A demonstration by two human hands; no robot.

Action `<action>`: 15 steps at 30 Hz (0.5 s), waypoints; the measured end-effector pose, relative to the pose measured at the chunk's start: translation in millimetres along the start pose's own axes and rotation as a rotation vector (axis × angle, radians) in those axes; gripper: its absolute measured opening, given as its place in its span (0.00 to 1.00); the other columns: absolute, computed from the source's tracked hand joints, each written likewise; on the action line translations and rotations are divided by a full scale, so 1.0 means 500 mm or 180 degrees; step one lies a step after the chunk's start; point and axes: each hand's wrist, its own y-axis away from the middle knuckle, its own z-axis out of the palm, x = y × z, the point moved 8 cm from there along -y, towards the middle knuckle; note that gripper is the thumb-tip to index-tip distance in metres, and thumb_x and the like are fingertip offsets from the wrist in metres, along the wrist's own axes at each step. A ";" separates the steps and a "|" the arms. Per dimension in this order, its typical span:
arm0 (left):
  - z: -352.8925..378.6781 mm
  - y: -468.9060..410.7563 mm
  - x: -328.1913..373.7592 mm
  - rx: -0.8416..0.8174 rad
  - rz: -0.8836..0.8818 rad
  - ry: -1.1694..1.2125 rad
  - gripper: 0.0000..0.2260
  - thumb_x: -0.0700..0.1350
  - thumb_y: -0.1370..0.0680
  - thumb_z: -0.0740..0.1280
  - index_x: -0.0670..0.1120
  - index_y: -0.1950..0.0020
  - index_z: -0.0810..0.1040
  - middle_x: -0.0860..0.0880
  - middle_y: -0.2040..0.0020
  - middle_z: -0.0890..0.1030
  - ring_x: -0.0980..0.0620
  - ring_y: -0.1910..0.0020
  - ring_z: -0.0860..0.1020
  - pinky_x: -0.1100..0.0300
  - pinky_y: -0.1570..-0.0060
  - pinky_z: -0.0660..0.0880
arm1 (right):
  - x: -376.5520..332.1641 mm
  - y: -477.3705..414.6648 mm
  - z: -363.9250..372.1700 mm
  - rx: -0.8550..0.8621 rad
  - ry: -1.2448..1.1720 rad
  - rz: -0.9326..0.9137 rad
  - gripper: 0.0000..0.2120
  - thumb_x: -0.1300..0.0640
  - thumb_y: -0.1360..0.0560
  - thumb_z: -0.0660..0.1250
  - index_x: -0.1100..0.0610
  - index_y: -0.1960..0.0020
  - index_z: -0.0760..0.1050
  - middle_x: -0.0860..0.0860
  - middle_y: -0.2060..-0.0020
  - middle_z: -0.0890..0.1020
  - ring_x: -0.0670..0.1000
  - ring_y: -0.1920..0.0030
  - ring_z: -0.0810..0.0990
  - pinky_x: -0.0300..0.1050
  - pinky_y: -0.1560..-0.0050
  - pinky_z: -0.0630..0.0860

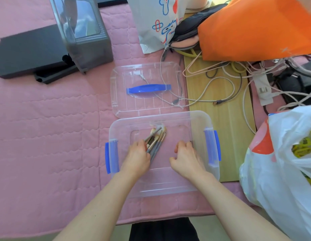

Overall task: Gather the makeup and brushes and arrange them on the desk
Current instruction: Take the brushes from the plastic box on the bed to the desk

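Observation:
A clear plastic storage box [161, 186] with blue side latches stands open on the pink quilted cover in front of me. Both my hands reach down into it. My left hand [136, 158] grips a bundle of several grey-handled makeup brushes [155, 141], their pale bristles pointing away from me. My right hand [186, 158] lies beside them in the box with its fingers curled under; whether it holds anything is hidden. The box's clear lid [147, 101] with a blue handle lies flat just beyond the box.
A grey plastic container [83, 32] and black flat pieces [29, 53] sit far left. A printed white bag [156, 23], an orange bag [255, 28] and tangled cables [229, 80] on a wooden board crowd the far right. A white plastic bag [279, 162] stands at right.

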 end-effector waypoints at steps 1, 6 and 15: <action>0.003 -0.003 -0.002 -0.0033 -0.0016 -0.0082 0.03 0.37 0.26 0.59 0.44 0.53 0.69 0.41 0.50 0.75 0.40 0.50 0.73 0.51 0.55 0.71 | 0.001 -0.001 0.006 -0.0121 0.0122 0.0006 0.13 0.56 0.26 0.60 0.59 0.44 0.69 0.57 0.46 0.72 0.61 0.47 0.75 0.49 0.52 0.72; 0.019 -0.017 0.005 -0.0009 0.0057 -0.0497 0.11 0.39 0.23 0.59 0.43 0.43 0.74 0.43 0.47 0.74 0.40 0.52 0.76 0.50 0.58 0.73 | 0.016 -0.001 0.024 -0.0264 0.0865 0.0415 0.20 0.60 0.24 0.60 0.66 0.34 0.66 0.59 0.39 0.75 0.58 0.41 0.78 0.48 0.48 0.74; 0.012 -0.027 -0.003 0.0262 -0.0106 -0.0593 0.09 0.38 0.22 0.57 0.43 0.45 0.75 0.43 0.50 0.75 0.39 0.53 0.77 0.49 0.60 0.73 | 0.026 -0.019 0.029 -0.0184 0.0908 0.0840 0.33 0.60 0.23 0.57 0.72 0.26 0.44 0.57 0.36 0.74 0.56 0.38 0.76 0.48 0.45 0.73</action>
